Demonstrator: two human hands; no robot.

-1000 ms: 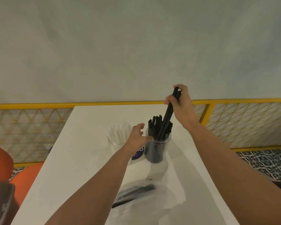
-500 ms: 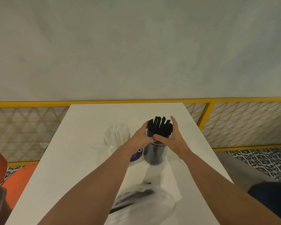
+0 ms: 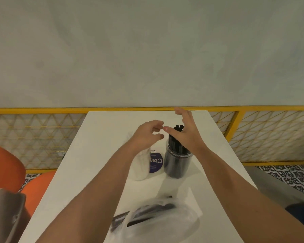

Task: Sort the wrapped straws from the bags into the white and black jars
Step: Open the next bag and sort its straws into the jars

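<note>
Head view: black jar (image 3: 177, 163) stands on the table (image 3: 98, 146), packed with straws (image 3: 178, 128). Right hand (image 3: 184, 135) hovers above it, fingers spread, empty. Left hand (image 3: 146, 135), just left, is loosely curled and empty. White jar (image 3: 140, 167) stands just left of the black jar; the bag (image 3: 161, 223) lies nearer the person.

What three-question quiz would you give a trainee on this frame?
1. True or false: the right hand grips a straw.
2. Where is the bag relative to the white jar? A) nearer the camera, B) farther away, C) inside it.
3. Fill in: the dark jar holds ___ straws.
Key: 1 false; 2 A; 3 black.
</note>
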